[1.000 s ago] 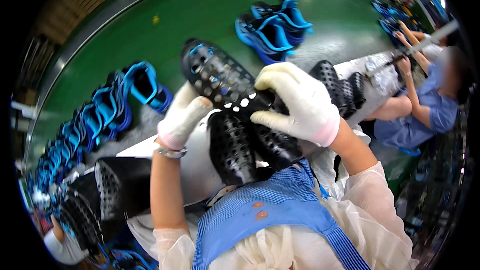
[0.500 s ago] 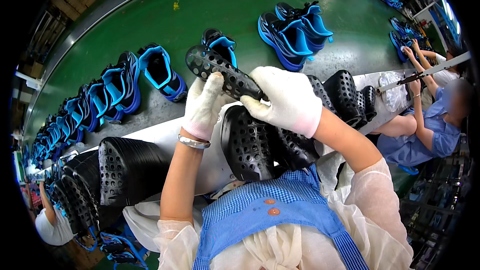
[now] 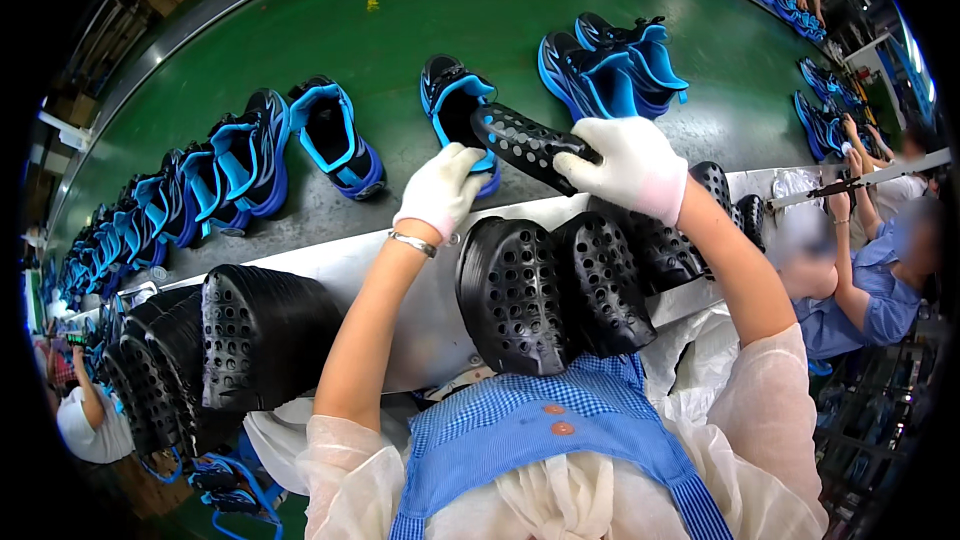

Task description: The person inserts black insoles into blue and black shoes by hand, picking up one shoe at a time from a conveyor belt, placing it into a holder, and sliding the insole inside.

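Observation:
In my gloved right hand point(image 3: 632, 170) is the heel end of a black perforated shoe insert point(image 3: 528, 148). The insert tilts to the left, its rounded toe over the right edge of the opening of a black-and-blue sneaker point(image 3: 447, 90). My gloved left hand point(image 3: 440, 190) closes its fingers on the heel collar of that same sneaker. Stacked black inserts point(image 3: 512, 295) stand just below my hands, near my apron, and a second stack point(image 3: 602, 280) leans beside them.
To the left, a row of sneakers point(image 3: 240, 155) lines the green conveyor belt point(image 3: 400, 0); a pair point(image 3: 610, 65) sits further right. More insert stacks point(image 3: 260, 340) stand on the metal ledge point(image 3: 400, 340) at left. People point(image 3: 870, 270) work at the far right.
My left hand has let go of the insert and taken the sneaker's heel. My right hand has moved right with the insert, now alone on it.

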Available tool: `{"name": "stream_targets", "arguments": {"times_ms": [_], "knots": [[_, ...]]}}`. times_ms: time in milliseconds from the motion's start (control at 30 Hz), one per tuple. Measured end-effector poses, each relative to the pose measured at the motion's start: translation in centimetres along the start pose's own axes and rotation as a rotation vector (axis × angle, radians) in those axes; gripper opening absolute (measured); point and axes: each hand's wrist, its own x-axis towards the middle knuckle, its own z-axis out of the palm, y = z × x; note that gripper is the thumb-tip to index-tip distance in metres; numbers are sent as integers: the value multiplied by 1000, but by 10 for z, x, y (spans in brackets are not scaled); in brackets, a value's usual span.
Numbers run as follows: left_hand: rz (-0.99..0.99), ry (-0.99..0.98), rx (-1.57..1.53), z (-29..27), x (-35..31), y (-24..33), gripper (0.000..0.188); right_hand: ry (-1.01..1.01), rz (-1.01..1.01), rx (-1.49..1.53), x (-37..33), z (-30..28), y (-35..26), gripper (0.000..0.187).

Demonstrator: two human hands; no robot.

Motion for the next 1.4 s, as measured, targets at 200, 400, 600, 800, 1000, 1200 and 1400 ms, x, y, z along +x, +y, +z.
{"name": "stream_targets", "arguments": {"times_ms": [200, 400, 600, 800, 1000, 1200, 1400], "knots": [[-39, -16, 77, 19, 13, 17, 27, -343, -41, -101, 66, -14, -7, 48], [-163, -198, 93, 15, 23, 17, 29, -366, 18, -295, 113, 36, -35, 38], [-329, -460, 100, 9, 43, 16, 45, -426, 277, -92, 139, 105, -31, 29], [-293, -531, 187, 16, 54, 4, 46, -344, 391, 90, 151, 106, -36, 41], [-343, -566, 221, 1, 59, 28, 42, -304, 241, 33, 150, 112, -22, 31], [-200, -313, 173, 12, 38, 17, 41, -394, 79, 26, 112, 67, -23, 33], [-202, -325, 125, 15, 37, 8, 36, 20, -8, 78, -18, -14, 41, 30]]}}
